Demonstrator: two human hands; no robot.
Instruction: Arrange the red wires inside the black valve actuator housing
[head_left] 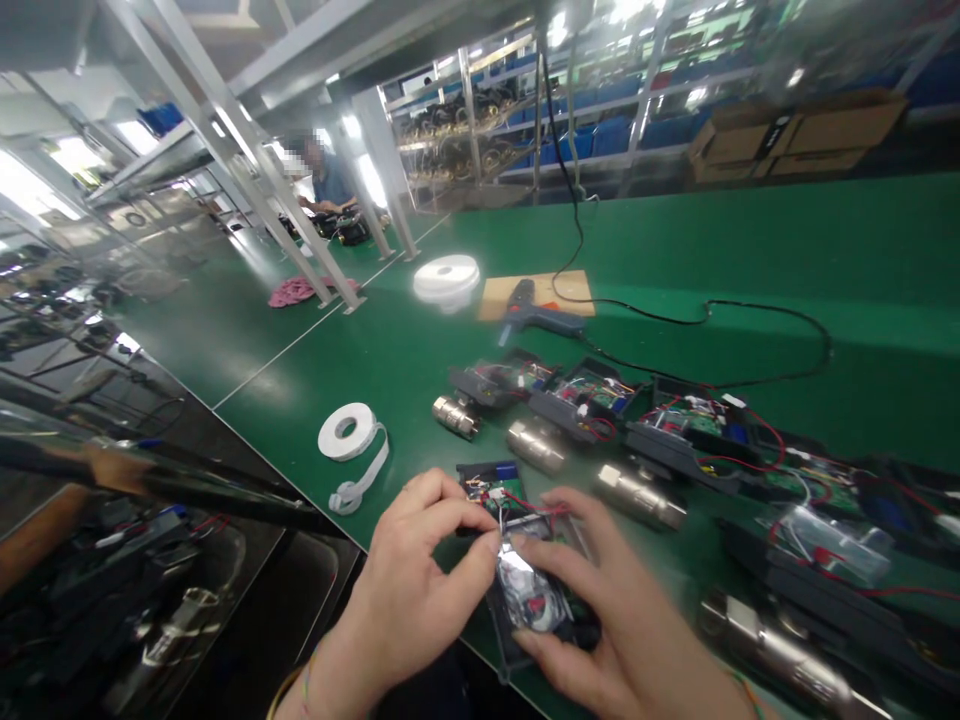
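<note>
In front of me at the bench's near edge lies an opened dark plastic housing [510,640] with a circuit board [480,488], red and white wires and a blue part. A shiny, plastic-wrapped part [529,590] with something red inside sits over the housing. My right hand [622,610] grips this part, its thumb at the lower edge and fingers across the top and far side. My left hand [420,575] pinches thumb and index finger together at the part's upper left corner, by the white wires. What lies between those fingertips is too small to make out.
Several opened housings [682,425] with boards and metal cylindrical fittings [641,495] line the right. A white tape roll [346,432] lies left, another roll [446,275] farther back. A glue gun [544,318] rests on a board, its black cable [787,312] trailing right. A person [330,180] sits far left.
</note>
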